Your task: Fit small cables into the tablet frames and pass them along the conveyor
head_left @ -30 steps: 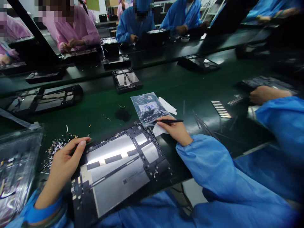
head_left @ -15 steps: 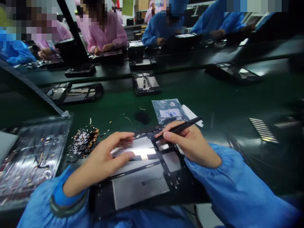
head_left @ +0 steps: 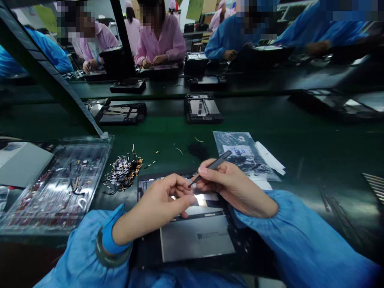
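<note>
Pinched in my right hand (head_left: 232, 182) is a pair of dark tweezers (head_left: 214, 165), pointing down and left. A tiny dark red speck shows at the tips; I cannot tell what it is. My left hand (head_left: 162, 196) is beside the tips, with fingers bent and the thumb apart from them. I see nothing held in it. Both hands are above an opened tablet-like device (head_left: 156, 260) with a large silver battery (head_left: 198, 238). They cover much of its upper part.
Left of the device lie a pile of small flex cables (head_left: 123, 172) and a clear plastic tray (head_left: 57, 180) of parts. A plastic bag (head_left: 237, 146) lies beyond my right hand. Other opened devices (head_left: 204, 108) stand farther back. Several co-workers (head_left: 160, 40) sit opposite.
My view has turned left, so the scene sits farther right. The tweezers have come away from the device's upper edge, and their tips now meet my left hand's fingers.
</note>
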Motion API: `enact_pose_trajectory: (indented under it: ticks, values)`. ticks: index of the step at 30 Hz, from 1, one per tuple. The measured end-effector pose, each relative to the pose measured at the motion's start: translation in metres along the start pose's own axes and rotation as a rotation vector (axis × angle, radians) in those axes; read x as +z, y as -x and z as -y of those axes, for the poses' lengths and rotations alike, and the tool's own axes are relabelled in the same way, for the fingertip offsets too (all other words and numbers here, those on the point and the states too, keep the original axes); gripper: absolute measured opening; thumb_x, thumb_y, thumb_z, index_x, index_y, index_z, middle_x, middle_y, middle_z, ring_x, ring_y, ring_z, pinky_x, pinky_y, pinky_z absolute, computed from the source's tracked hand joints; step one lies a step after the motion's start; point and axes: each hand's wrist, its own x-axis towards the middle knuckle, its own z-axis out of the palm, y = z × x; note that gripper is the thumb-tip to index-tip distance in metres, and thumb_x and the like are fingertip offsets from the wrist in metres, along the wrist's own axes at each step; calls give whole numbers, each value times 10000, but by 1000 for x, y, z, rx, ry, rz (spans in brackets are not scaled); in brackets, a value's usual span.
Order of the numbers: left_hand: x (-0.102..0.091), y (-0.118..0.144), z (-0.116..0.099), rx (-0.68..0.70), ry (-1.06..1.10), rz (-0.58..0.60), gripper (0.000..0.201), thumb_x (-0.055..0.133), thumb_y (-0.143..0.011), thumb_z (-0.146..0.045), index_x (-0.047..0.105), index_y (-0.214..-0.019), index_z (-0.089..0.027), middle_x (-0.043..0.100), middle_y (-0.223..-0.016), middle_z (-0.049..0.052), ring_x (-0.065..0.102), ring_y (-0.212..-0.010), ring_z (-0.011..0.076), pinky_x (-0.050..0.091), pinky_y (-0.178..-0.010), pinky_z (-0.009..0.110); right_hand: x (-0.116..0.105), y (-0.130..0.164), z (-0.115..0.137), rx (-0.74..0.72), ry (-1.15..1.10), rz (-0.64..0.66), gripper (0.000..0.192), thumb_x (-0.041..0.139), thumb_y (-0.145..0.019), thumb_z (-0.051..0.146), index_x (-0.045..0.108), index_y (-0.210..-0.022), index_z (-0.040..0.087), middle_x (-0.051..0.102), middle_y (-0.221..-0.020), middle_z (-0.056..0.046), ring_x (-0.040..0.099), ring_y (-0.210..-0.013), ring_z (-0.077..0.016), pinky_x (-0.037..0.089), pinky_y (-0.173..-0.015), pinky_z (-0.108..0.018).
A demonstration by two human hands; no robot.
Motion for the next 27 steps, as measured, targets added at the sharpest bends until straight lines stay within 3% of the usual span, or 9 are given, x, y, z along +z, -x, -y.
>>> enact_pose_trajectory:
  ticks: [7,10,14,21,27]
  values:
    - [-2,0,4,-13,25,43,208,648,-738,-295,549,-855,-154,581,-715,-2,561,-598,98,534,-529,225,0,0,0,46,-11,38,307,826,-627,367,615,-732,169,689,-651,-6,627,-590,-85,518,-566,-152]
    - [-5,4,9,9,-110,-76,286,641,-749,-313,556,-977,-163,598,-835,33,577,-705,129,547,-517,221,-1,-2,1,-13,42,-22,317,820,-625,387,619,-736,169,696,-683,-14,630,-597,-92,520,-565,-167]
    - [-17,15,16,52,-271,-296,353,599,-789,-358,516,-1074,-167,599,-889,54,589,-748,151,537,-464,207,-1,-13,1,-206,238,-149,365,822,-595,421,621,-760,165,692,-705,-34,635,-610,-126,513,-534,-204]
    - [-34,25,17,72,-260,-379,317,602,-779,-371,558,-993,-141,619,-781,35,604,-640,127,506,-420,172,-3,-28,-6,-288,518,-179,315,751,-670,439,608,-747,169,645,-630,-23,611,-576,-142,510,-546,-260]
    - [-30,22,18,102,-306,-343,293,573,-813,-333,598,-1036,-146,646,-837,57,602,-629,114,505,-440,163,1,-20,-4,-189,331,-105,385,802,-600,460,586,-738,171,674,-668,-38,596,-546,-119,514,-530,-240]
